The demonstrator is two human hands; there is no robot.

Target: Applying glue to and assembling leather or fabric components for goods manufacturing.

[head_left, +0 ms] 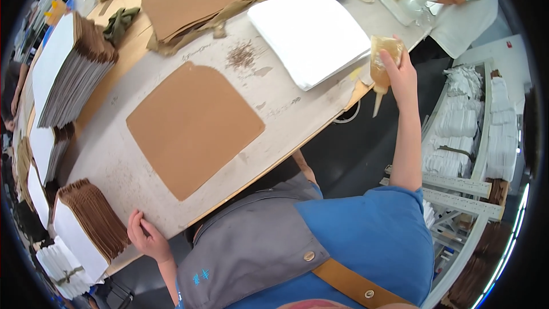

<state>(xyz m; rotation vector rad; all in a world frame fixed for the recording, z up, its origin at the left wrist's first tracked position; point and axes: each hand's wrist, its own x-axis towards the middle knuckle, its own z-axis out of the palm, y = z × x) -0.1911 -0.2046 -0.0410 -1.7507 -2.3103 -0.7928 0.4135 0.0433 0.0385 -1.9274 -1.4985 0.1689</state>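
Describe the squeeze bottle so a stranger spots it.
On the worktable, find the all-white stack. Just right of it, the camera wearer's right hand grips the squeeze bottle. Its amber body and narrow, tapered nozzle set it apart from that stack.

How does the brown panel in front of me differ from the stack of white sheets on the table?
Color: the panel is brown; the stack is white.
Thickness: the panel looks like one thin piece; the stack is visibly thicker.
Place: the panel lies nearer your left hand, the stack nearer your right.
Both lie flat on the table.
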